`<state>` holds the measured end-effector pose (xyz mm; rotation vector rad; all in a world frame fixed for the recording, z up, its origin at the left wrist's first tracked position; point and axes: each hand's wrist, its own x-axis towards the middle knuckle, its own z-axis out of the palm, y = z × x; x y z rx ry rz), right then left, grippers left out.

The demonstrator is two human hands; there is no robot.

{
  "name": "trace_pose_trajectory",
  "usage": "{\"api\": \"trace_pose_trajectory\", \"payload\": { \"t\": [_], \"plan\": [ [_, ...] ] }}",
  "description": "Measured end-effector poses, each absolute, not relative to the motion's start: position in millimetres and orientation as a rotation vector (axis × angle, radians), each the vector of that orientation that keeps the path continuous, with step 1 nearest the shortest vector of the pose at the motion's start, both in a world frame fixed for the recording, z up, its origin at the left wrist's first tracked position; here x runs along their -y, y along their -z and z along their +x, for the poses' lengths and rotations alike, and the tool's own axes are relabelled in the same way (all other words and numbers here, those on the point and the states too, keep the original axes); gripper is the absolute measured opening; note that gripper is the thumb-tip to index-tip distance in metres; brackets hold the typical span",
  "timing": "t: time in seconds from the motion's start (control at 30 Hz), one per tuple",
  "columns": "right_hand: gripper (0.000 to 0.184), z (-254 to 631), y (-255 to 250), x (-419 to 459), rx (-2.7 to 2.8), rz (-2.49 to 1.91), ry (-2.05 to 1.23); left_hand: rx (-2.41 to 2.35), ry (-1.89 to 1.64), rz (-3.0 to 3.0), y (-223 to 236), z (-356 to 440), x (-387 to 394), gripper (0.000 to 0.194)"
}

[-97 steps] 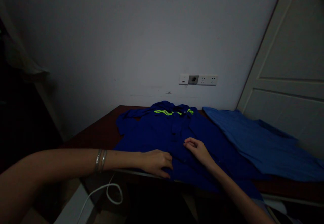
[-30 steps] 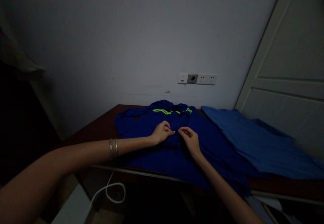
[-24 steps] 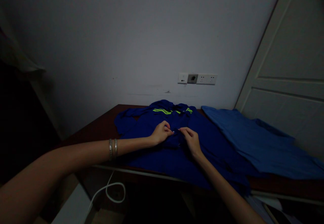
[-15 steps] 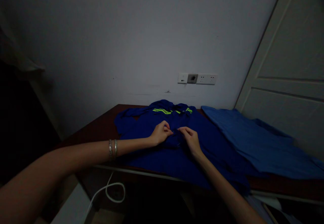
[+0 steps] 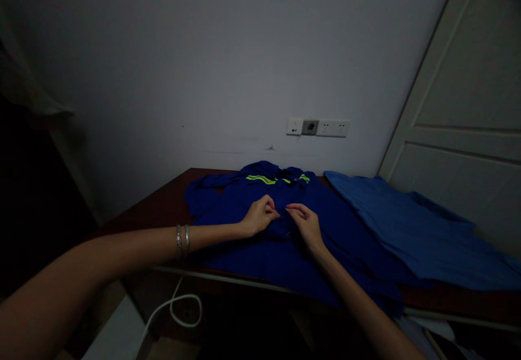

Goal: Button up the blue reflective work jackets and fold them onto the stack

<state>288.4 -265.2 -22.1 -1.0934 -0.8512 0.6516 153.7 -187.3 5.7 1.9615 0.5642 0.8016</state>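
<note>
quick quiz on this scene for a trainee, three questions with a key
1. True or false: the silver bangles are on the right arm.

2. Which item are the left hand and right hand both at?
a) the white cable
b) the dark blue garment
c) the lighter blue cloth

3. Fill in the colour: the stripes on the dark blue garment are ____.

Key:
1. False; they are on the left arm.
2. b
3. yellow-green
</note>
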Motion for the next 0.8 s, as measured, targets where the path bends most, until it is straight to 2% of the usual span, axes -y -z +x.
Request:
{"api": "trace_pose_trajectory", "payload": {
  "t": [0.27,0.8],
  "plan": [
    [0.033,287.9,24.4,265.6,0.898,-1.114,-0.638,-0.551,-0.783,1.974,-5.3,154.1,187.0,0.019],
    [0.028,293.8,28.9,267.7,1.019,-1.226,-0.523,-0.582,-0.761,2.055,-6.3,155.2,187.6,0.02]
  ]
}}
